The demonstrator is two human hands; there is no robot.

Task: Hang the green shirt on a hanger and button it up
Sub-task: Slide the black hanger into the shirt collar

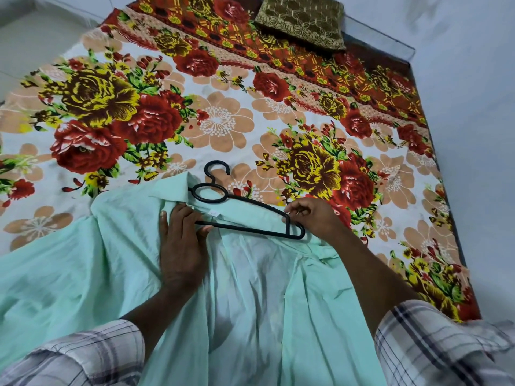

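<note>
Plaid sleeves [83, 358] frame the green shirt [250, 288], which lies open and spread under both hands. The left hand [181, 246] rests on it by the collar, thumb and forefinger pinching the lower bar of the black hanger [250, 230]. The right hand [315, 218] pinches the hanger's right end. Beyond the hands lies a floral sheet [223, 121], then a brown cushion [301, 20].
</note>
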